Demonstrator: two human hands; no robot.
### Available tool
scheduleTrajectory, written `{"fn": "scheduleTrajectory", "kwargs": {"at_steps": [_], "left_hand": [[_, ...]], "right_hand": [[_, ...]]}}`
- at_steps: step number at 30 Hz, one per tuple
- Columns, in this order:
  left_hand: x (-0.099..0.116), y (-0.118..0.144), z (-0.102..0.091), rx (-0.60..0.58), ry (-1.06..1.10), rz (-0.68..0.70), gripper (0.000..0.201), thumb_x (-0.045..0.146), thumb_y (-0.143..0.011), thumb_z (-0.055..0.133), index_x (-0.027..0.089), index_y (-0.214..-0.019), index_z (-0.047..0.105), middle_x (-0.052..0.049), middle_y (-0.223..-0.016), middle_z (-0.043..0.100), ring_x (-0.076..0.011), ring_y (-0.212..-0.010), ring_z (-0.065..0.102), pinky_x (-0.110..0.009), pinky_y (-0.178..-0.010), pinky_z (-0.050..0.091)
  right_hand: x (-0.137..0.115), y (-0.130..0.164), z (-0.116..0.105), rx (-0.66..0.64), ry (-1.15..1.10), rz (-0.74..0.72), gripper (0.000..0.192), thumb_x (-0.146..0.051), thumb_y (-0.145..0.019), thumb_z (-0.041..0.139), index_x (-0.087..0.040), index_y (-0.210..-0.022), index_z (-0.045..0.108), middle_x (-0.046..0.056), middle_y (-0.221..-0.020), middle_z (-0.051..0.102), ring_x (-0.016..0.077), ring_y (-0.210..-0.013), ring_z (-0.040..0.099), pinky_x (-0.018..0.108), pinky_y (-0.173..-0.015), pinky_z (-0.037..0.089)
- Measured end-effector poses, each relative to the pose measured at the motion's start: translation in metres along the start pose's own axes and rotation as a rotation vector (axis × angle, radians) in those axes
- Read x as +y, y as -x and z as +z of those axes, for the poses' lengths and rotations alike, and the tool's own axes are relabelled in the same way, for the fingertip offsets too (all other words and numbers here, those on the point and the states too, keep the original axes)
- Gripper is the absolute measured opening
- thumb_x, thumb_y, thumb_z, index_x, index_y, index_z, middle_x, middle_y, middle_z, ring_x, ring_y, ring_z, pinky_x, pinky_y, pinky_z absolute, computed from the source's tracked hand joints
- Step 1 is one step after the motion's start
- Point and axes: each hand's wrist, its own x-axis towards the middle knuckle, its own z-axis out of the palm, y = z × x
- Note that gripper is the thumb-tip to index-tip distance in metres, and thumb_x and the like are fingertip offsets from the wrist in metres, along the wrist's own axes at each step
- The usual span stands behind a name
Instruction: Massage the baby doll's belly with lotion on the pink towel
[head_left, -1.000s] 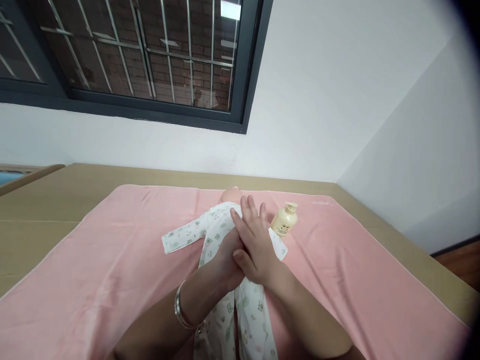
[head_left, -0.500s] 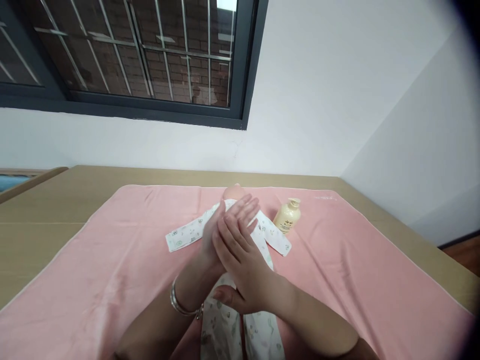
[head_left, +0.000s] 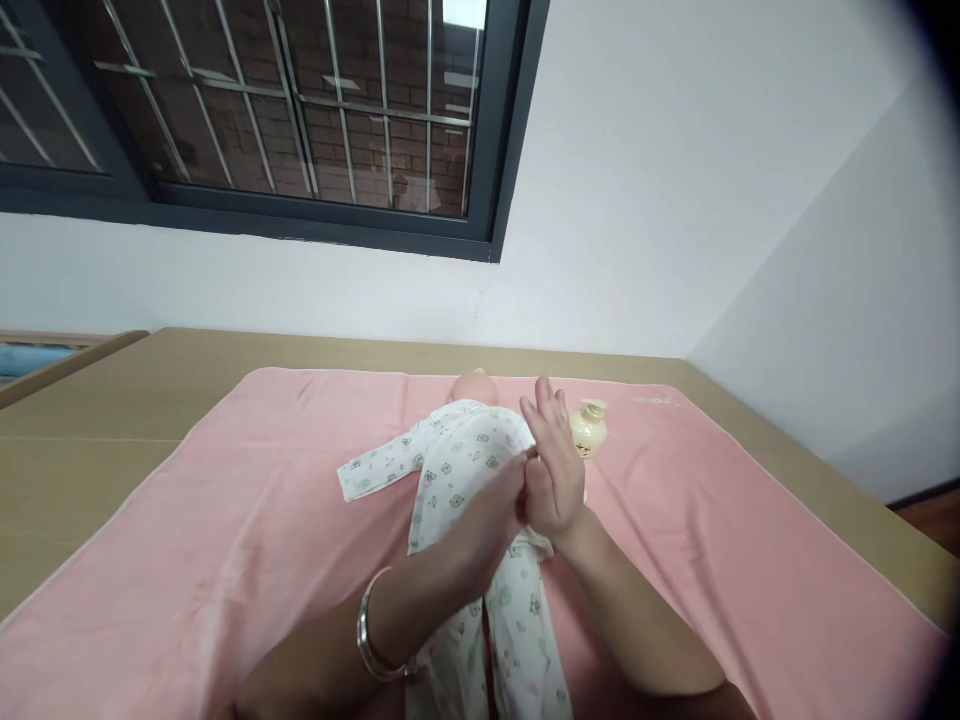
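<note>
A baby doll (head_left: pixel 471 386) in a white printed romper (head_left: pixel 457 460) lies on its back on a pink towel (head_left: pixel 225 520). Both my hands hover above its belly, pressed against each other. My right hand (head_left: pixel 553 462) stands edge-up with fingers stretched out. My left hand (head_left: pixel 491 515) touches the right palm with its fingertips; a silver bracelet (head_left: pixel 369 635) sits on that wrist. Neither hand holds anything. A cream pump bottle (head_left: pixel 589 428) stands just behind my right hand, partly hidden by it.
The towel covers a tan bed or table surface (head_left: pixel 97 420) that meets a white wall. A dark-framed barred window (head_left: pixel 300 120) is above. The right edge (head_left: pixel 825 500) drops to a wooden floor.
My hands have slid against each other and shifted right. The right hand turned upright, uncovering the doll's chest and now partly hiding the bottle.
</note>
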Motion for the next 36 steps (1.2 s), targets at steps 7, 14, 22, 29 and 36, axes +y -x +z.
{"fn": "scheduleTrajectory", "kwargs": {"at_steps": [7, 14, 22, 29, 36], "left_hand": [[0.012, -0.068, -0.070, 0.462, -0.474, 0.495, 0.030, 0.034, -0.089, 0.055, 0.021, -0.114, 0.064, -0.007, -0.135, 0.058, -0.0238, -0.132, 0.046, -0.036, -0.115, 0.028], [-0.012, -0.102, -0.111, 0.556, -0.559, 0.671, 0.027, 0.032, -0.089, 0.044, 0.016, -0.096, 0.066, -0.010, -0.108, 0.070, -0.0224, -0.107, 0.063, -0.040, -0.101, 0.046], [-0.036, -0.102, -0.111, 0.579, -0.955, 0.745, 0.037, 0.028, -0.091, 0.044, 0.015, -0.123, 0.058, -0.013, -0.131, 0.060, -0.0246, -0.125, 0.054, -0.046, -0.111, 0.039], [-0.031, -0.114, -0.131, 0.590, -1.210, 0.714, 0.042, 0.023, -0.091, 0.037, 0.014, -0.127, 0.057, -0.014, -0.134, 0.059, -0.0254, -0.129, 0.051, -0.049, -0.114, 0.035], [-0.014, -0.129, -0.159, 0.524, -1.556, 0.632, 0.046, 0.025, -0.096, 0.029, 0.011, -0.129, 0.057, -0.015, -0.140, 0.055, -0.0280, -0.137, 0.043, -0.054, -0.115, 0.031]], "right_hand": [[0.003, -0.009, 0.028, -0.329, -0.047, 0.115, 0.054, -0.023, -0.096, 0.034, -0.014, -0.150, 0.034, 0.012, -0.156, 0.031, 0.0240, -0.146, 0.026, 0.048, -0.118, 0.026], [0.025, 0.003, 0.097, -0.510, -0.005, -0.025, 0.061, -0.007, -0.085, 0.039, -0.006, -0.146, 0.039, 0.015, -0.152, 0.039, 0.0251, -0.146, 0.025, 0.046, -0.120, 0.020], [0.081, -0.016, 0.099, -0.417, 0.074, 0.158, 0.047, -0.033, -0.103, 0.030, -0.015, -0.144, 0.045, 0.011, -0.154, 0.036, 0.0245, -0.145, 0.027, 0.046, -0.118, 0.020], [0.041, 0.006, 0.106, -0.435, 0.385, 0.225, 0.055, -0.023, -0.097, 0.039, 0.002, -0.146, 0.035, 0.026, -0.151, 0.034, 0.0344, -0.143, 0.027, 0.049, -0.116, 0.021], [0.045, 0.001, 0.102, -0.501, 0.204, -0.002, 0.049, -0.022, -0.099, 0.032, -0.011, -0.146, 0.042, 0.013, -0.154, 0.035, 0.0290, -0.147, 0.019, 0.048, -0.119, 0.015]]}}
